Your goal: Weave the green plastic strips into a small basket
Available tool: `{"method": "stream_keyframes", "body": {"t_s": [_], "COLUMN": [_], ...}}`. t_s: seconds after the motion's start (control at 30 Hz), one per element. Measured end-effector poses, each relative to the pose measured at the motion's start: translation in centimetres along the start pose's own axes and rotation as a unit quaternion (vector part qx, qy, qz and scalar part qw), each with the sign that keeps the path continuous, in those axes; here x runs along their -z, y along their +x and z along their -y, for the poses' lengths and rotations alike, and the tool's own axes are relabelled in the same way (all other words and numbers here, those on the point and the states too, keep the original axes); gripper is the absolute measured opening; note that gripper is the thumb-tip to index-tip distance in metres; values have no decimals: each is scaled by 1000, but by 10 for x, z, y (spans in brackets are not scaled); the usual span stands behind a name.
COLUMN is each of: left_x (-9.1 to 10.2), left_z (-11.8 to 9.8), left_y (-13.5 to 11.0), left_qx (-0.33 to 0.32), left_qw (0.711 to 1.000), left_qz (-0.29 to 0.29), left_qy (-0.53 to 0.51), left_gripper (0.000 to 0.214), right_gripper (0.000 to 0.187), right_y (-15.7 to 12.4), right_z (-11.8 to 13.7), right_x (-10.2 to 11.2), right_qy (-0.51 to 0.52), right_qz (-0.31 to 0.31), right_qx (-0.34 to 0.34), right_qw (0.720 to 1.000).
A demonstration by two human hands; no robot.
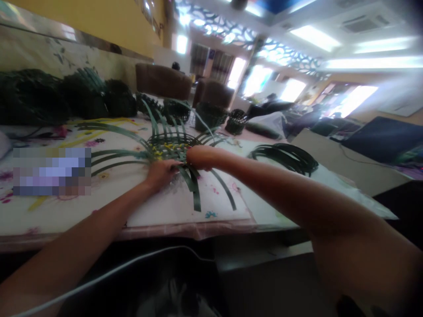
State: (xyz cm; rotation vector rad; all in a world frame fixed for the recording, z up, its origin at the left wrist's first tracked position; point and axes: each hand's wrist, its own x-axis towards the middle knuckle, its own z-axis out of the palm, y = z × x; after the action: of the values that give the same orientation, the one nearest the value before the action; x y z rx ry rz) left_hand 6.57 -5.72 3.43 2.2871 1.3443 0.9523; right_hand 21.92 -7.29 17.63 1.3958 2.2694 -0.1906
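A partly woven basket [170,140] of dark green flat strips, with yellow strips through it, lies on the table in front of me. Its loose strip ends fan out to the left, the back and the front. At the basket's near left edge is my left hand [161,175], with its fingers closed on the weave. My right hand [202,157] is curled at the near right edge, closed around green strips [191,180] that hang toward me. The fingertips of my right hand are hidden behind the hand itself.
A coil of dark green strip [287,157] lies to the right. Finished-looking green baskets [211,116] stand at the back, with larger dark bundles [86,94] at the far left. A pixelated patch covers something on the left. A white cord [132,260] crosses below the table edge.
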Motion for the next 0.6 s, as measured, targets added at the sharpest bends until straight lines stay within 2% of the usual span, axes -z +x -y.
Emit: {"method": "stream_keyframes", "body": {"t_s": [0.1, 0.33, 0.6], "left_x": [-1, 0, -1], "left_z": [1, -1, 0], "left_y": [1, 2, 3], "left_qx": [6, 17, 34], "left_qw": [1000, 1000, 999], "left_qz": [1, 6, 2], "left_qy": [-1, 16, -1], "left_gripper": [35, 34, 33], "right_gripper": [15, 23, 28], "right_y": [-2, -27, -51], "right_z": [1, -12, -25], "right_x": [3, 23, 43], "right_qy": [-22, 89, 102], "right_qz": [-15, 104, 126], "right_qx": [-18, -31, -45], "right_qw": [999, 990, 986]}}
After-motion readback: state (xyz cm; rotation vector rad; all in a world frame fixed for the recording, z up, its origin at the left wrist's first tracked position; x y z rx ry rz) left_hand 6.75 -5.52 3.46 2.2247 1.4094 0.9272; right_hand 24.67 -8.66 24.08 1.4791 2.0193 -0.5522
